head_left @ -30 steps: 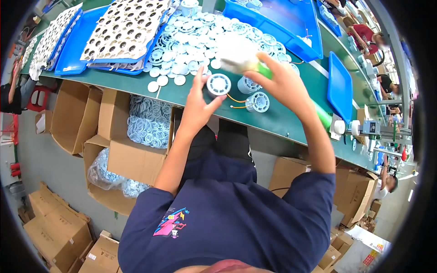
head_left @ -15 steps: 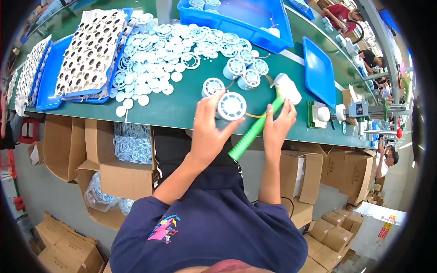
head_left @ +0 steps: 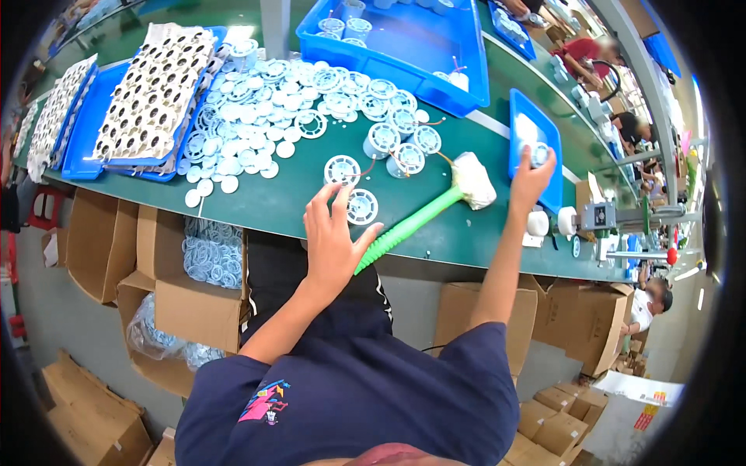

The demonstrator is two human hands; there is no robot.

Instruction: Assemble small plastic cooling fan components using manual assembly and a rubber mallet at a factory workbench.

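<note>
My right hand (head_left: 533, 177) is at the right, over the blue tray (head_left: 553, 190), its fingers closed round a small round white part (head_left: 538, 153), partly hidden by them. Nearer the middle, my left hand (head_left: 332, 237) has its fingers and thumb spread around a white slotted disc (head_left: 362, 207) on the green table; whether they touch it is unclear. A mallet with a ribbed green handle (head_left: 416, 224) and a white-wrapped head (head_left: 475, 182) lies between my hands. Several white slotted cylinders with wires (head_left: 406, 160) stand beyond it, and one more cylinder (head_left: 342, 169) stands just past my left fingertips.
Loose white discs and rings (head_left: 268, 109) are heaped at the far left, beside trays of moulded pulp (head_left: 155, 93). A blue bin (head_left: 435, 85) stands at the back. At the right is a bench press (head_left: 602, 216). Open cardboard boxes (head_left: 198, 311) sit below the table's front edge.
My right hand has left the mallet and moved right to the blue tray, now with a round white part in it. My left hand has opened. The mallet lies on the table.
</note>
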